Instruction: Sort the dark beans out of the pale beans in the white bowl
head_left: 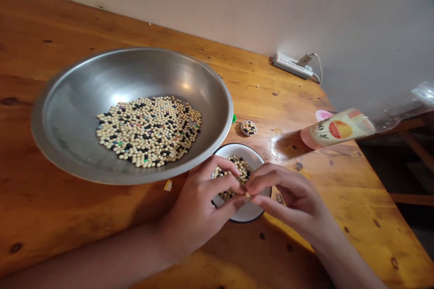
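Over a small white bowl (249, 150) with a dark rim, my left hand (206, 203) and my right hand (294, 194) meet at the fingertips. Pinched between them is a small cream bead (247, 194); fingers of both hands are closed around it. Beneath my fingers, cream and black beads (240, 165) lie in the bowl, partly hidden by my left hand. To the left stands a large steel basin (68, 113) holding a spread of cream and black beads (145, 131), with a few green, blue and purple ones among them.
A tiny dish of beads (248, 128) sits behind the bowl, near a green piece (234, 118). Rightward is a clear bottle with a fruit label (339, 128), beside a pink lid (323, 115). A power strip (293, 65) lies by the wall. A yellow-white scrap (168, 185) is near the basin.
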{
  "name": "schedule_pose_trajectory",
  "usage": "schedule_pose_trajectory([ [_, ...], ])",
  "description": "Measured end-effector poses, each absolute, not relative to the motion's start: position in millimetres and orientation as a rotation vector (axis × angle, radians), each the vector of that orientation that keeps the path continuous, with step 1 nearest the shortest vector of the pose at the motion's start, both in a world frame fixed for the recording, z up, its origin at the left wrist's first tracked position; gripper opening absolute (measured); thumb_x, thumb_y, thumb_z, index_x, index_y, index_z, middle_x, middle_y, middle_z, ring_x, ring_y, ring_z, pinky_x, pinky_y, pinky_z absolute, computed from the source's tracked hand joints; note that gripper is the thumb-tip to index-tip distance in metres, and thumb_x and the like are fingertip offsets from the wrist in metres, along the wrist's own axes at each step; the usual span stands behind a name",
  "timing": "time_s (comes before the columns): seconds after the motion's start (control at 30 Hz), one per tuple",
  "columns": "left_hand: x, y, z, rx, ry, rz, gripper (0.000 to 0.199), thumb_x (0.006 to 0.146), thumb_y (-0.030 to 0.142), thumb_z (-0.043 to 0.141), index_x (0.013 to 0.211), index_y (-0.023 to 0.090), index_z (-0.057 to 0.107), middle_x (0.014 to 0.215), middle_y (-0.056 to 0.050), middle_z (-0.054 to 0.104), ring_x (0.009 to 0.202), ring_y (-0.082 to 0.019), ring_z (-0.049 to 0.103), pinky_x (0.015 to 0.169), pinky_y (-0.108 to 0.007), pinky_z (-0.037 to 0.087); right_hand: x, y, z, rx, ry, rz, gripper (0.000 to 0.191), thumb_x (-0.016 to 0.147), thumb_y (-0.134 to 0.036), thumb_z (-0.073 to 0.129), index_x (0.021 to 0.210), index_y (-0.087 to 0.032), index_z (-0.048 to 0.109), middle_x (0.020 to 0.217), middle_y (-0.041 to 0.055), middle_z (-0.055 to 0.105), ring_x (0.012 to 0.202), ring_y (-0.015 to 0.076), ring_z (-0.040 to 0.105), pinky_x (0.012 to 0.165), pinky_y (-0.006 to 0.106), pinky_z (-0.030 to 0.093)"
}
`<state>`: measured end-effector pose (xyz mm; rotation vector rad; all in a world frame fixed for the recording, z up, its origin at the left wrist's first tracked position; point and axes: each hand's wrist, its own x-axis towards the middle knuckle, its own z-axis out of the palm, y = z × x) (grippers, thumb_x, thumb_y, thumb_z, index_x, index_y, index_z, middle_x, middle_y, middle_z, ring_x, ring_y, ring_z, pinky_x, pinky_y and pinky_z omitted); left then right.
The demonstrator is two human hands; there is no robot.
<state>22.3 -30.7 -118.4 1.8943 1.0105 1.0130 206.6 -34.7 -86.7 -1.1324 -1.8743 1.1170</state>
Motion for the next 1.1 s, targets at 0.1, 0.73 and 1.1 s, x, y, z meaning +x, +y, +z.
schedule_pose_trajectory([
  [0.1, 22.4, -30.9, -118.1, 1.891, 1.008, 1.012, 0.005, 0.079, 0.018, 0.064, 0.075, 0.020, 0.061, 0.092, -0.001, 0.058, 0.090, -0.015, 0.058, 0.085, -0.027, 0.044, 207.5, -35.0, -85.8, -1.118, -1.876, 1.130, 0.004, 0.082, -0.021, 0.063, 0.084, -0.023, 0.066, 0.083, 0.0033, 0.066, 0.080, 0.0148, 0.062, 0.074, 0.028, 0.051],
  [0.73, 21.0, -33.4, -118.7, 1.802, 1.023, 1.025, 0.006, 0.079, 0.017, 0.063, 0.076, 0.021, 0.064, 0.092, 0.000, 0.057, 0.092, -0.014, 0.057, 0.090, -0.026, 0.040, 243.9, 12.3, -89.5, -1.415, -1.926, 0.644, 0.025, 0.080, -0.028, 0.063, 0.104, -0.023, 0.059, 0.105, 0.0064, 0.063, 0.100, 0.0208, 0.060, 0.089, 0.036, 0.050],
  [1.1, 20.4, -31.6, -118.2, 1.825, 1.024, 1.017, 0.007, 0.079, 0.016, 0.063, 0.076, 0.022, 0.063, 0.091, 0.000, 0.056, 0.093, -0.014, 0.056, 0.088, -0.025, 0.040, 238.8, 68.3, -116.3, -1.446, -2.303, 0.357, 0.038, 0.074, -0.020, 0.062, 0.112, -0.018, 0.055, 0.104, 0.0088, 0.068, 0.095, 0.0214, 0.064, 0.086, 0.037, 0.051],
])
